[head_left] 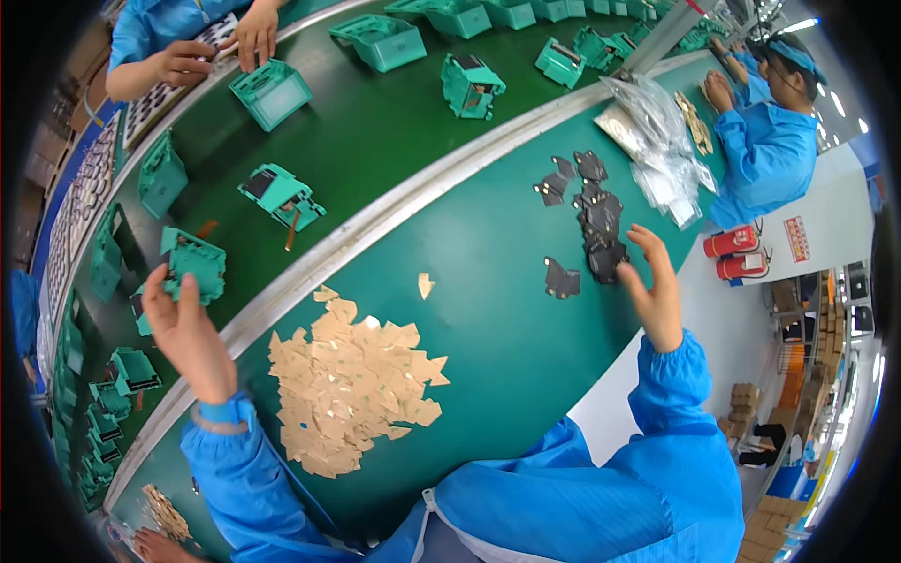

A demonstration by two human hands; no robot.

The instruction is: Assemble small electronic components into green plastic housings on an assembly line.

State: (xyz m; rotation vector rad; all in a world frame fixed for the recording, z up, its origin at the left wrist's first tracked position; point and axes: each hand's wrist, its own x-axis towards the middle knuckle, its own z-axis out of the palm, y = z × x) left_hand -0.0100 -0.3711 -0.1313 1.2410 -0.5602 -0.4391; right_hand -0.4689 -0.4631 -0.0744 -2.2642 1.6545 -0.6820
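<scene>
My left hand reaches over the conveyor at the left. Its thumb lies over a green plastic housing, with the index finger at the housing's left edge; the other fingers are partly hidden. My right hand is held over the right edge of the green table, thumb and fingers apart, nothing between them. Just left of it lie several small black parts, some overlapping. A broad pile of tan, angular flat pieces spreads between my arms. One tan piece lies apart from the pile.
A metal rail separates the table from the green conveyor, which carries more housings. Clear plastic bags lie at the far right. A co-worker's hands work across the belt; another person sits right, near red fire extinguishers.
</scene>
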